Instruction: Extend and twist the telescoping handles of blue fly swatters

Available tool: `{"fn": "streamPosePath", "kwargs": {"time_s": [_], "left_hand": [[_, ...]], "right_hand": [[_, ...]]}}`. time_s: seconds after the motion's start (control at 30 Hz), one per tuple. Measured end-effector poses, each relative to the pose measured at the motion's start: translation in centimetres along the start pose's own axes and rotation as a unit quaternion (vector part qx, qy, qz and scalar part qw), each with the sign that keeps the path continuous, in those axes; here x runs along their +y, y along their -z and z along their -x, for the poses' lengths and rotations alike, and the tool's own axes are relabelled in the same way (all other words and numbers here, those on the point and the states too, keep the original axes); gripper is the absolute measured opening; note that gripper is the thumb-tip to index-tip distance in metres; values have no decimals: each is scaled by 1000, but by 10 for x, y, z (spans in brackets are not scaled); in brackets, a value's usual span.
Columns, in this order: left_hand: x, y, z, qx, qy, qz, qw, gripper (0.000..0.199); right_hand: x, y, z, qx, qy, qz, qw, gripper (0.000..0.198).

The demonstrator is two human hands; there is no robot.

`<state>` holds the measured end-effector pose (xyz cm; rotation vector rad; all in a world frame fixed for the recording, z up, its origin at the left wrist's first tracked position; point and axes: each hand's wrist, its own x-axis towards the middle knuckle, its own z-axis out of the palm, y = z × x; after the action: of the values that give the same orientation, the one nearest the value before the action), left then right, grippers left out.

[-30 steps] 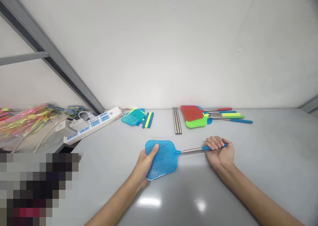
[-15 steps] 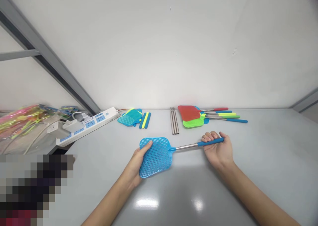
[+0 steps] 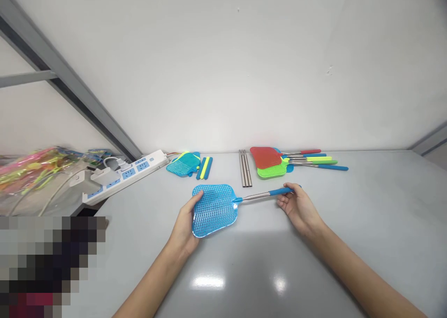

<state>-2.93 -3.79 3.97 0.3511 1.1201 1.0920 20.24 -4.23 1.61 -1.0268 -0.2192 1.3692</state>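
Observation:
A blue fly swatter [image 3: 214, 212] with a metal shaft and a blue grip is held level above the table. My left hand [image 3: 185, 225] pinches the outer edge of its mesh head, thumb on top and fingers hidden underneath. Around the far end of the blue grip my right hand [image 3: 298, 208] is closed, thumb and index finger on the handle, other fingers curled below. Behind it lie three metal tubes [image 3: 245, 169] side by side. To their right is a stack of swatters with a red head [image 3: 267, 158] on top and a green head [image 3: 271, 171] beneath.
Loose swatter heads [image 3: 185, 164] lie back left, beside blue and yellow grip sleeves [image 3: 204, 168]. A white power strip [image 3: 129, 173] with plugs and cables runs along the left. Beyond it are plastic bags of colourful items [image 3: 31, 173]. A wall [image 3: 244, 76] closes the back.
The swatter has moved slightly up and left in view. My right hand has shifted left along the handle, and its grip has turned from palm-up to thumb and fingertips around the grip's end.

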Motion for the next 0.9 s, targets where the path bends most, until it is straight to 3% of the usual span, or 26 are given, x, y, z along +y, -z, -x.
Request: {"fn": "streamPosePath", "kwargs": {"time_s": [0.2,0.47,0.9], "left_hand": [[-1,2,-4,-1,-74,46,996,14],[-5,6,-6,-75,-100,-10,992,34],[-7,9,-5,-91,-130,-82,984,43]], "right_hand": [[0,-1,-1,19,2,-24,1000,5],[1,3,-5,15,6,-34,999,4],[-3,6,-4,16,-10,14,1000,12]]}}
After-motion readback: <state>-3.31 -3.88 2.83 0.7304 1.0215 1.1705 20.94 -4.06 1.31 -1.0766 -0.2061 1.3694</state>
